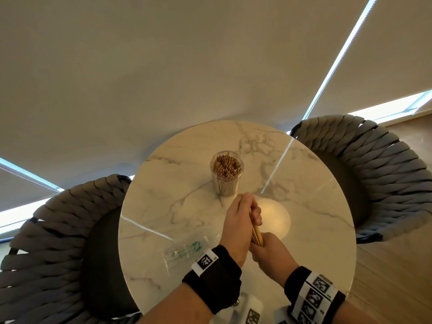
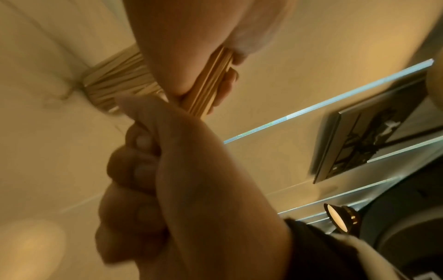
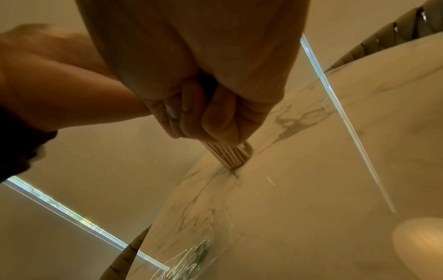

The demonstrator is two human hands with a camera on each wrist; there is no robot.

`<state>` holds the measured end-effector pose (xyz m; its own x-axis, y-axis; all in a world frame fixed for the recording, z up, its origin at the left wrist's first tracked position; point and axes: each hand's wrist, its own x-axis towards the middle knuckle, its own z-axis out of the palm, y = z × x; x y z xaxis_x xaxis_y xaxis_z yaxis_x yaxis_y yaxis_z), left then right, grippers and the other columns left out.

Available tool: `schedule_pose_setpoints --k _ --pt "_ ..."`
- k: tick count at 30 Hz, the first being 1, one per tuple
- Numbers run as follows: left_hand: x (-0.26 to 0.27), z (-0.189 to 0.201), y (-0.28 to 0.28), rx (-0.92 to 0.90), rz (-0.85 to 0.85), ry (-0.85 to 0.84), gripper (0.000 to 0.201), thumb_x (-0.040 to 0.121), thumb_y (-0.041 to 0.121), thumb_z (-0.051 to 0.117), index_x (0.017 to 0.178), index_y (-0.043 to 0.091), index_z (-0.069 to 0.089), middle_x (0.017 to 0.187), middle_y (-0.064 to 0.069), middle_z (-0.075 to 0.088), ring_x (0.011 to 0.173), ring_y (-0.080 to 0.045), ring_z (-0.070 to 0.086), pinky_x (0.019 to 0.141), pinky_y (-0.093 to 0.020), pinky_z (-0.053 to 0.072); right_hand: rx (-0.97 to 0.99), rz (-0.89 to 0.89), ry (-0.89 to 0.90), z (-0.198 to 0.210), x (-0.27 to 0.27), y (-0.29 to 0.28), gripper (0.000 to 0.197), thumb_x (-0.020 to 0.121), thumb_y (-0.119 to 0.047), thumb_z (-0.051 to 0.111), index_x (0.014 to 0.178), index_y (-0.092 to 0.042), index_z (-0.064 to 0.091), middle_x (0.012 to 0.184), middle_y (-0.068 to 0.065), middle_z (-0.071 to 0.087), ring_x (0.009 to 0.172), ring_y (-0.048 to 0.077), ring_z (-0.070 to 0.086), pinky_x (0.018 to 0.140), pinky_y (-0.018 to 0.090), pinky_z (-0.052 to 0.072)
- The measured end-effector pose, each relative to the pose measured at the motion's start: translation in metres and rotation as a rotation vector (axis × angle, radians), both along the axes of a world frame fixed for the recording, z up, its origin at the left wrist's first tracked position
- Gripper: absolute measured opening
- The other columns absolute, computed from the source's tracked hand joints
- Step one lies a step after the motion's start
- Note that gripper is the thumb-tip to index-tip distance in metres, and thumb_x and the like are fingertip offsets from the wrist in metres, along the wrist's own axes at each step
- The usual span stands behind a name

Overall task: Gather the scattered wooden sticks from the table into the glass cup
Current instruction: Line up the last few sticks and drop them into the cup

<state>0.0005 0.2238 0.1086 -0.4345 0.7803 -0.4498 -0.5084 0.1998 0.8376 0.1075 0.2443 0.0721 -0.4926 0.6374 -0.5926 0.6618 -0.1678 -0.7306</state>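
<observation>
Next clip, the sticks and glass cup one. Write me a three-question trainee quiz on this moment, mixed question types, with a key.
1. True or false: the glass cup on the marble table is empty.
2. Multiple choice: the bundle of sticks is held by A) the left hand only, B) the right hand only, C) both hands.
3. Fill in: near the left wrist, on the table, lies a clear plastic ____ with green print.

Key: 1 false, the cup already stands packed with sticks. 2 C. 3 wrapper.
</observation>
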Motion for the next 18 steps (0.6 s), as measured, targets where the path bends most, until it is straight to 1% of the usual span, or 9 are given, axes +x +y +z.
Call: schedule_pose_setpoints --k 2,4,5,6,8,10,13,15,18 --pt "-0.010 -0.001 0.001 0.011 -0.138 0.118 0.033 0.108 0.037 0.044 0.091 0.012 0.057 0.074 -0.002 0.056 0.072 -0.013 0.054 0.077 -0.025 0.045 0.010 -0.051 0.027 0.001 0.002 0.001 0.043 0.097 -0.028 0.060 0.060 -0.016 0.040 0.049 -0.005 0.038 0.044 0.011 0.030 0.049 0.025 0.031" --pt "-0.022 -0.003 -0.001 0.027 -0.316 0.257 0.030 0.103 0.042 0.055 0.102 0.012 0.062 0.089 -0.001 0.064 0.085 -0.005 0.061 0.081 -0.015 0.046 0.064 -0.088 0.027 0.001 0.004 0.005 0.044 0.098 -0.032 0.058 0.062 -0.013 0.043 0.050 -0.004 0.040 0.044 0.011 0.030 0.049 0.026 0.031" --pt "-0.027 -0.005 -0.002 0.032 -0.378 0.298 0.028 0.099 0.039 0.063 0.109 0.013 0.062 0.093 -0.003 0.065 0.086 -0.003 0.062 0.081 -0.014 0.047 0.097 -0.087 0.017 0.000 0.004 0.008 0.044 0.098 -0.034 0.058 0.064 -0.009 0.048 0.050 -0.004 0.043 0.044 0.011 0.033 0.050 0.028 0.033" --pt "-0.030 -0.008 -0.003 0.030 -0.409 0.299 0.028 0.096 0.034 0.070 0.114 0.015 0.062 0.094 -0.004 0.066 0.084 -0.004 0.063 0.079 -0.016 0.048 0.128 -0.076 0.008 0.001 0.004 0.010 0.042 0.098 -0.034 0.057 0.068 -0.006 0.055 0.051 -0.004 0.046 0.044 0.010 0.035 0.051 0.028 0.034" --pt "-0.034 -0.009 -0.003 0.021 -0.415 0.226 0.032 0.094 0.025 0.074 0.120 0.016 0.059 0.095 -0.009 0.070 0.075 -0.014 0.060 0.067 -0.021 0.048 0.171 -0.054 0.025 0.002 0.004 0.012 0.033 0.099 -0.035 0.055 0.072 -0.018 0.068 0.050 -0.002 0.052 0.042 0.006 0.039 0.049 0.023 0.034" --pt "-0.036 -0.008 0.000 0.028 -0.443 0.173 0.026 0.097 0.024 0.069 0.117 0.010 0.061 0.094 -0.009 0.073 0.069 -0.022 0.055 0.059 -0.023 0.046 0.182 -0.058 0.055 0.004 0.004 0.014 0.031 0.098 -0.032 0.057 0.069 -0.027 0.067 0.049 -0.004 0.054 0.042 0.005 0.042 0.045 0.017 0.033" --pt "-0.041 -0.003 0.008 0.014 -0.559 0.346 0.023 0.102 0.029 0.061 0.102 0.006 0.067 0.091 -0.003 0.075 0.074 -0.022 0.063 0.067 -0.031 0.052 0.175 -0.038 0.082 0.005 0.005 0.018 0.029 0.094 -0.036 0.064 0.068 -0.025 0.060 0.053 -0.007 0.054 0.047 0.004 0.041 0.049 0.018 0.034" --pt "-0.048 0.007 0.013 0.044 -0.586 0.446 0.024 0.104 0.031 0.058 0.100 0.008 0.067 0.091 -0.004 0.074 0.077 -0.022 0.064 0.073 -0.036 0.054 0.190 0.005 0.072 0.003 0.012 0.021 0.021 0.089 -0.044 0.070 0.080 -0.027 0.060 0.066 -0.007 0.061 0.053 0.005 0.047 0.054 0.017 0.036" --pt "-0.076 0.026 0.031 0.099 -0.428 0.576 0.023 0.103 0.030 0.058 0.100 0.010 0.068 0.091 -0.006 0.074 0.076 -0.015 0.066 0.074 -0.032 0.056 0.261 0.052 -0.039 -0.007 0.049 0.025 0.018 0.088 -0.048 0.071 0.094 -0.035 0.059 0.078 -0.007 0.065 0.063 0.002 0.056 0.057 0.018 0.040"
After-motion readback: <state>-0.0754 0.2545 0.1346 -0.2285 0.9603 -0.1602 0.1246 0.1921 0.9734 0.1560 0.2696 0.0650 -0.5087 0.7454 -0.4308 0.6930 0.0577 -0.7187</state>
